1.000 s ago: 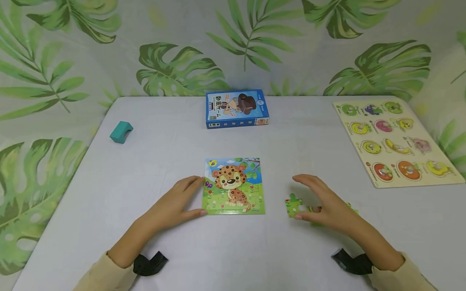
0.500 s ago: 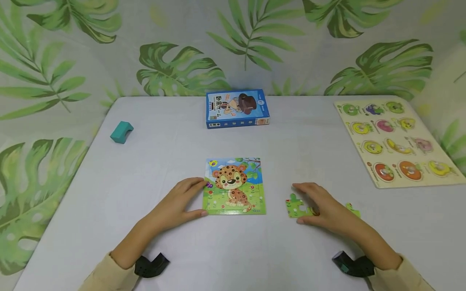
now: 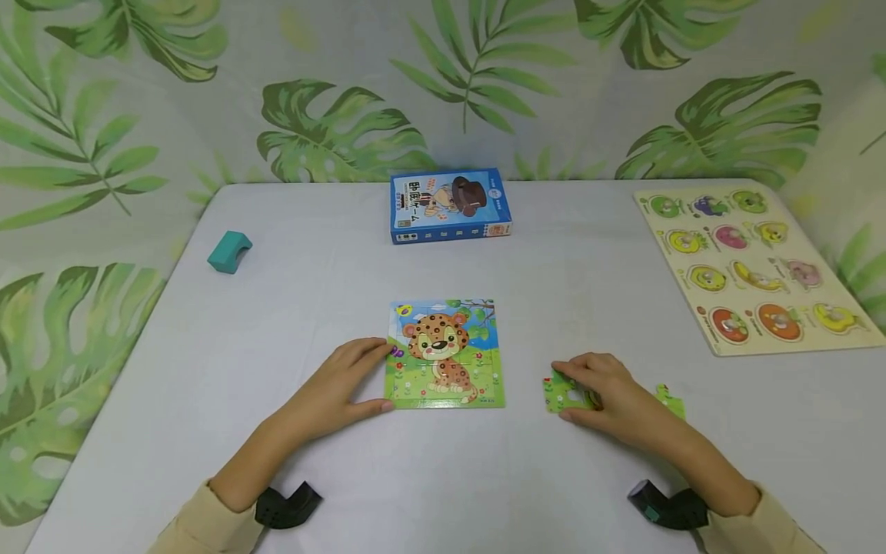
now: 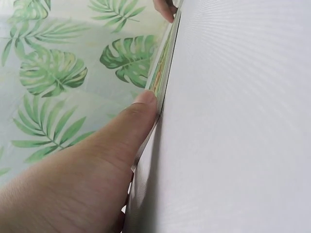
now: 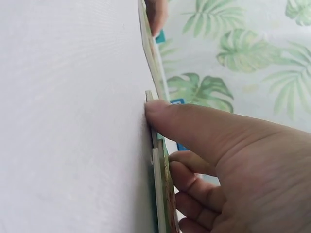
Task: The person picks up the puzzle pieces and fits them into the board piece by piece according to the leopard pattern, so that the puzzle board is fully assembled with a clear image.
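A square jigsaw puzzle point(image 3: 443, 354) with a leopard cub picture lies flat in the middle of the table in the head view. My left hand point(image 3: 346, 381) rests at its left edge, fingers extended, with the thumb touching near the lower left corner. To the right, my right hand point(image 3: 616, 396) pinches a loose green puzzle piece point(image 3: 556, 394) between forefinger at the top and thumb at the bottom. In the right wrist view the thumb point(image 5: 180, 116) meets the piece's edge, close to the table. More pieces lie partly hidden under this hand; one green piece point(image 3: 670, 400) shows beyond it.
A blue card box point(image 3: 450, 206) lies at the back. A wooden fruit peg board point(image 3: 754, 273) is at the right, and a teal arch block point(image 3: 230, 251) sits at the far left. Leaf-patterned cloth point(image 3: 346, 131) hangs behind the table.
My right hand has come down over the loose pieces, and its forefinger and thumb have drawn together on the leftmost piece. The left hand has stayed at the puzzle's edge.
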Tool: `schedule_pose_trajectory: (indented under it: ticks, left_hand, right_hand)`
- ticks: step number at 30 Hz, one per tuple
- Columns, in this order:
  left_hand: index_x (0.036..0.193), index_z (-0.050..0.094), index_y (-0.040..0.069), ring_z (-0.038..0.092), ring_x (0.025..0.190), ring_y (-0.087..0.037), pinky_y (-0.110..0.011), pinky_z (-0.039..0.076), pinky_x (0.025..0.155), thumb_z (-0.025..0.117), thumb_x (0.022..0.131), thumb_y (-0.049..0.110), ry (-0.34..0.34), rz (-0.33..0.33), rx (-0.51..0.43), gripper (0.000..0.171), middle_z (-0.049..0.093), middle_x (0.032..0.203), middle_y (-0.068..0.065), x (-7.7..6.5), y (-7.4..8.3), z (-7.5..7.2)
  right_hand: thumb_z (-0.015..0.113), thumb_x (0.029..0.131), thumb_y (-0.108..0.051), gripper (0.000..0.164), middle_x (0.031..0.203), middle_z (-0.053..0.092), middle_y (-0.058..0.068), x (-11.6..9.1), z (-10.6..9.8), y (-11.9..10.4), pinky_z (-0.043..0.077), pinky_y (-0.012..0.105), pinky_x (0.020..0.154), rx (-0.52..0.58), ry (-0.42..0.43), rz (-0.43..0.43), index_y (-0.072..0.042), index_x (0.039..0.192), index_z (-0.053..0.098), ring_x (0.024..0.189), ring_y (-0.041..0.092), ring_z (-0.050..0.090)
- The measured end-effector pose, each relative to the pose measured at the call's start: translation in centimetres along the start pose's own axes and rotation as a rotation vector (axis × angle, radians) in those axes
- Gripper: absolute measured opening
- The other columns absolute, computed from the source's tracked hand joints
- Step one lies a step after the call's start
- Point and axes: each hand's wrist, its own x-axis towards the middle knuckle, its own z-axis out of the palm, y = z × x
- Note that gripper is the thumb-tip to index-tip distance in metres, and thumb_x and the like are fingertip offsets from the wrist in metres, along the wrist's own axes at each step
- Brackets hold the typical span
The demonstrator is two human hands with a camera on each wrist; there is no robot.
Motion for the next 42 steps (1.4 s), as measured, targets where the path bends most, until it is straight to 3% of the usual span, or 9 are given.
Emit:
schedule_pose_trajectory:
  ticks: [10, 20, 24, 30, 36, 42]
  left_hand:
    - [0.14, 0.033, 0.012, 0.025, 0.128, -0.021, -0.04, 0.025, 0.102, 0.054, 0.08, 0.058, -0.009, -0.013, -0.008, 0.079, 0.032, 0.139, -0.004, -0.2, -0.1, -0.1]
    - [0.14, 0.033, 0.012, 0.026, 0.127, -0.021, -0.04, 0.026, 0.102, 0.055, 0.08, 0.057, -0.007, -0.013, -0.005, 0.078, 0.032, 0.138, -0.004, -0.2, 0.0, -0.1]
    - [0.139, 0.034, 0.011, 0.026, 0.127, -0.021, -0.04, 0.025, 0.102, 0.055, 0.08, 0.057, -0.003, -0.008, -0.008, 0.078, 0.032, 0.138, -0.004, -0.2, 0.1, -0.2]
    - [0.139, 0.034, 0.011, 0.026, 0.127, -0.021, -0.04, 0.026, 0.102, 0.055, 0.08, 0.057, 0.0, -0.007, -0.008, 0.078, 0.032, 0.138, -0.004, -0.2, 0.1, -0.2]
    - [0.139, 0.034, 0.011, 0.025, 0.127, -0.021, -0.04, 0.025, 0.102, 0.054, 0.08, 0.057, 0.001, -0.008, -0.014, 0.078, 0.031, 0.139, -0.004, -0.2, 0.1, -0.2]
    - [0.14, 0.033, 0.012, 0.024, 0.128, -0.021, -0.04, 0.024, 0.102, 0.056, 0.081, 0.054, -0.007, 0.004, -0.044, 0.076, 0.031, 0.139, -0.004, -0.1, 0.1, -0.3]
  right_hand:
    - [0.08, 0.064, -0.023, 0.056, 0.098, 0.054, -0.002, 0.3, 0.6, 0.0, 0.03, 0.042, 0.084, -0.014, 0.118, -0.107, -0.006, 0.111, 0.055, 0.098, 0.021, 0.045]
    - [0.079, 0.066, -0.022, 0.058, 0.104, 0.056, 0.002, 0.5, 0.5, -0.3, 0.033, 0.043, 0.084, 0.032, 0.176, -0.058, -0.007, 0.116, 0.053, 0.097, 0.02, 0.048]
    - [0.079, 0.065, -0.017, 0.059, 0.103, 0.055, -0.003, 0.5, 0.2, -0.9, 0.037, 0.036, 0.081, 0.059, 0.211, -0.067, -0.007, 0.117, 0.053, 0.093, 0.014, 0.047]
    - [0.077, 0.063, -0.008, 0.061, 0.106, 0.052, -0.004, 1.1, -0.3, -2.8, 0.041, 0.026, 0.075, 0.15, 0.264, -0.178, -0.003, 0.119, 0.053, 0.09, 0.011, 0.047]
    - [0.076, 0.068, -0.011, 0.063, 0.116, 0.05, 0.0, 2.6, -0.4, -5.7, 0.044, 0.029, 0.076, 0.241, 0.249, -0.238, -0.005, 0.125, 0.049, 0.095, 0.01, 0.046]
    - [0.076, 0.07, -0.017, 0.061, 0.114, 0.051, 0.003, 5.0, 1.1, -8.4, 0.045, 0.034, 0.08, 0.292, 0.26, -0.255, -0.002, 0.124, 0.051, 0.101, 0.014, 0.047]
